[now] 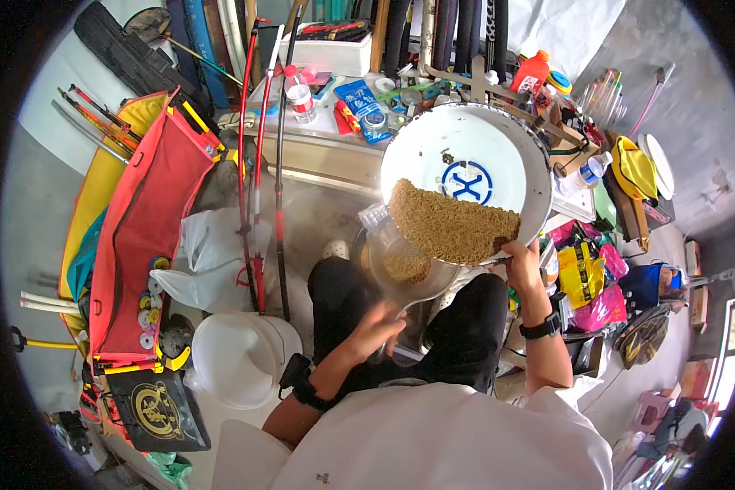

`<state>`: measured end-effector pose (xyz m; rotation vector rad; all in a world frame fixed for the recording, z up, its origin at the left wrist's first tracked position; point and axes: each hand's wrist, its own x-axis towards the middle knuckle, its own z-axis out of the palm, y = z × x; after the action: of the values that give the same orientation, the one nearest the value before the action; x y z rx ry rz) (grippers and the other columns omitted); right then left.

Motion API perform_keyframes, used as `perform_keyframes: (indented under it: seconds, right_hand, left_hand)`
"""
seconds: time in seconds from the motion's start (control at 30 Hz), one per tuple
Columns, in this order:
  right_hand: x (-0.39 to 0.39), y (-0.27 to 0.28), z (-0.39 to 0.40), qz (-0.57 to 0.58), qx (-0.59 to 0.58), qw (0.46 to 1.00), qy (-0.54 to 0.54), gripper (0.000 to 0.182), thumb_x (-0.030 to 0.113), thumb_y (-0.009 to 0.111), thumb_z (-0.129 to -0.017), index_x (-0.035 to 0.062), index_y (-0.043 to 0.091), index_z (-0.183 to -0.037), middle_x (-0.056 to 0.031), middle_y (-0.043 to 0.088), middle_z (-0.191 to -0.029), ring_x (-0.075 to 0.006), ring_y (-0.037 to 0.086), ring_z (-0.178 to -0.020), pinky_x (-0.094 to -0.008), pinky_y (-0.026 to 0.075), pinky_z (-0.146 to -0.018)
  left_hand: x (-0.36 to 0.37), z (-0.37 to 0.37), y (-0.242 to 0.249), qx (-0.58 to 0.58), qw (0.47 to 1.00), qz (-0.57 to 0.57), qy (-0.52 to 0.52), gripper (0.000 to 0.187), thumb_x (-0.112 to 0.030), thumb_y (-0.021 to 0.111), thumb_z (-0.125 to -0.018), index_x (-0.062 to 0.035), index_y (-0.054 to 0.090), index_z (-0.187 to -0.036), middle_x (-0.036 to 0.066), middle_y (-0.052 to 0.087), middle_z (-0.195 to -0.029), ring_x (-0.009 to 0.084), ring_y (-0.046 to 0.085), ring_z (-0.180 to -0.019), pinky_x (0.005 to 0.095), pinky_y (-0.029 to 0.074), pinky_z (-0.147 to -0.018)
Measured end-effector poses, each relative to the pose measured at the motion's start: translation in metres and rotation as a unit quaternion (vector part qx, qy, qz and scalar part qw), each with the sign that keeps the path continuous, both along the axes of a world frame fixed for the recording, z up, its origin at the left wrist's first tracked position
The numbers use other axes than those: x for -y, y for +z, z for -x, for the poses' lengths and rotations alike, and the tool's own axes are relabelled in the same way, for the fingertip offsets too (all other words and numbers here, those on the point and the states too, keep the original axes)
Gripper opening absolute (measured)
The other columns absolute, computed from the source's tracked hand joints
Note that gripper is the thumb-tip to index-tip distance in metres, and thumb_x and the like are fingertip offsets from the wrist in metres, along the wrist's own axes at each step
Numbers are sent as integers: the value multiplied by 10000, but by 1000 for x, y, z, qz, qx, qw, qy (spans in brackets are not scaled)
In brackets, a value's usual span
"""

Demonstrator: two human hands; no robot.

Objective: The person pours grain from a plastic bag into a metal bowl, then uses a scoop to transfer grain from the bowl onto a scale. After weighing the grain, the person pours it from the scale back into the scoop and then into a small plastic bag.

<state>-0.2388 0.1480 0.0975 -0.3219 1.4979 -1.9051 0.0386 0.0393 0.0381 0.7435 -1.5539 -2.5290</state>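
Observation:
My right hand (523, 265) grips the lower right rim of a white enamel basin (498, 135) with a blue mark on its bottom. The basin is tilted towards me, and brown grainy stuff (453, 220) is heaped along its lower side. Under its lower left edge is a blurred, round sieve-like vessel (441, 282) with more brown grains (407, 267) inside. My left hand (376, 328), smeared by motion, is curled at the near side of this vessel, seemingly round its handle. Both are above and between my knees.
A white bucket (230, 359) stands on the left, beside a white plastic bag (212, 253) and an open red bag (143, 245). Thin red and black poles (279, 171) rise left of my knees. Ahead, a cluttered table holds a bottle (300, 102) and blue packet (361, 106).

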Motion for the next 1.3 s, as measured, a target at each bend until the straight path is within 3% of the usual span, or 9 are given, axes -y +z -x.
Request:
perform_keyframes:
  seconds: [0.13, 0.2, 0.23, 0.3, 0.73, 1.0, 1.3]
  right_hand:
    - [-1, -35, 20, -32, -31, 999, -14, 415, -57, 474, -688, -29, 476, -1102, -98, 541, -940, -214, 544, -860, -318, 482, -705]
    - [1, -39, 21, -11, -76, 997, -20, 429, -50, 433, -688, -39, 461, -1116, -154, 562, -974, -302, 596, -797, -388, 559, -569]
    - [2, -36, 20, -11, -76, 997, -20, 429, -50, 433, -688, -39, 461, -1116, -154, 562, -974, -302, 596, -797, -388, 559, -569]
    - [3, -27, 15, -25, -60, 998, -20, 400, -56, 484, -680, -24, 489, -1079, -71, 542, -920, -185, 529, -844, -297, 426, -750]
    - [8, -37, 16, -58, -140, 987, -52, 293, 0, 534, -682, -12, 512, -974, -45, 518, -850, -144, 478, -759, -269, 396, -661]
    - [10, -29, 10, -89, -242, 965, -48, 325, 4, 539, -694, -24, 512, -1017, -64, 544, -910, -169, 505, -833, -286, 417, -733]
    - [10, -33, 9, -71, -208, 975, -2, 429, -29, 512, -709, -14, 459, -1134, -72, 523, -1016, -165, 481, -928, -290, 400, -815]
  left_hand:
    - [2, 2, -1, 0, 1000, 4, 1, 197, -87, 537, -857, -28, 444, -1020, 23, 476, -724, 111, 486, -489, 258, 416, -401]
    - [4, 3, 2, -1, 1000, 3, -9, 205, -88, 536, -858, -24, 442, -1029, 24, 478, -717, 112, 486, -486, 258, 417, -401]
    - [4, 3, 2, 0, 1000, 2, -9, 205, -88, 536, -858, -24, 442, -1029, 24, 478, -717, 112, 486, -486, 258, 417, -401]
    - [5, 4, 3, 4, 1000, 1, -7, 208, -89, 534, -857, -19, 442, -1029, 25, 479, -712, 111, 487, -484, 258, 418, -400]
    - [10, 8, 1, 4, 1000, 7, -4, 202, -66, 537, -838, 5, 442, -1003, 48, 470, -741, 130, 468, -457, 277, 407, -397]
    - [13, 7, -3, 15, 1000, 3, 0, 229, -66, 549, -832, -3, 445, -1026, 59, 496, -768, 136, 482, -485, 286, 419, -410]
    - [13, 8, -2, 19, 1000, -4, 4, 225, -58, 548, -831, -5, 444, -1024, 52, 496, -771, 131, 477, -475, 281, 418, -404]
